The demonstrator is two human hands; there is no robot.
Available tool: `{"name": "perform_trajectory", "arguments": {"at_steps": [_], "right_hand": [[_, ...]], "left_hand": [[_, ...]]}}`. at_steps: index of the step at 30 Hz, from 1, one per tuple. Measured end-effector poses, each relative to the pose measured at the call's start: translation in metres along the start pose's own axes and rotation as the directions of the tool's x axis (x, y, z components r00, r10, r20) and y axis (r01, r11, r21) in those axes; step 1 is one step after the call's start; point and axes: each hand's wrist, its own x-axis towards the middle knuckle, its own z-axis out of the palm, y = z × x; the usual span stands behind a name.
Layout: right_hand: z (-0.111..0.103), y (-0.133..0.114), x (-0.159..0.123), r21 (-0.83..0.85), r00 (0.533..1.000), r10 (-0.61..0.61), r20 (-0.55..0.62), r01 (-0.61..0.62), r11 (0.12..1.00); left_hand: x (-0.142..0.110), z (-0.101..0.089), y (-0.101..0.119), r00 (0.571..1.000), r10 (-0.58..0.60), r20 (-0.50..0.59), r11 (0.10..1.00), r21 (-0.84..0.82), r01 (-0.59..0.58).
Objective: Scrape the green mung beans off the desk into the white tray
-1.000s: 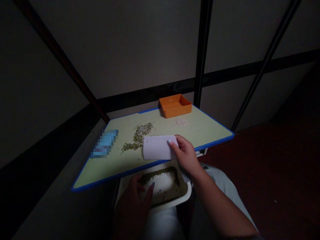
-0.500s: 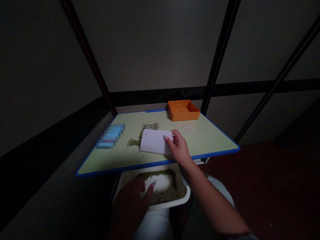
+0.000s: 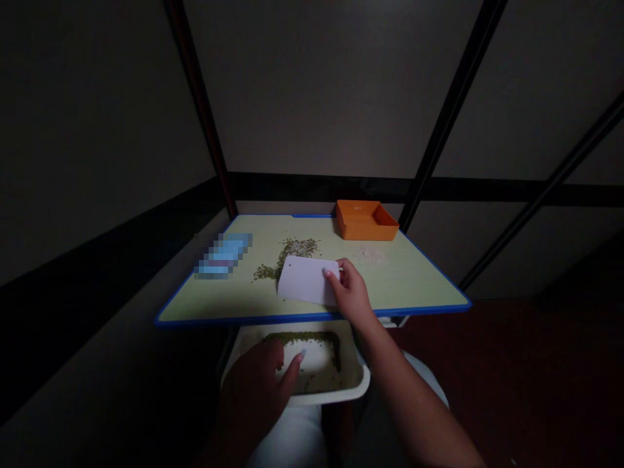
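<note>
Closest to the camera, a person's left hand [image 3: 260,374] hangs over the left of a white tray [image 3: 348,394], fingers curled and thumb held out; whether it grips anything cannot be told. Green grains [image 3: 312,337] line the tray's far side. The right hand [image 3: 351,290] is closed on one end of a white card [image 3: 306,281], thumb on top, above the counter [image 3: 414,279]. A second earlier the card sat closer to the near edge; now it is farther in, likely bringing it up to the scattered grains [image 3: 298,247], though contact cannot be seen and their spread looks little changed. A blurred blue item [image 3: 224,256] lies left and pale crumbs [image 3: 373,255] right. Beyond, an orange box [image 3: 369,229] stands in its same corner before the dark wall [image 3: 322,97].
</note>
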Motion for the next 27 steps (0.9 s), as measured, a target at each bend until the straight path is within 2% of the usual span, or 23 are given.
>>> {"name": "perform_trajectory", "arguments": {"at_steps": [27], "right_hand": [[-0.0031,-0.008,-0.0028,0.174,0.999,0.035,0.032,-0.04,0.984]], "left_hand": [[-0.0011,0.002,-0.0021,0.993,0.057,-0.105,0.998,0.006,-0.057]]}}
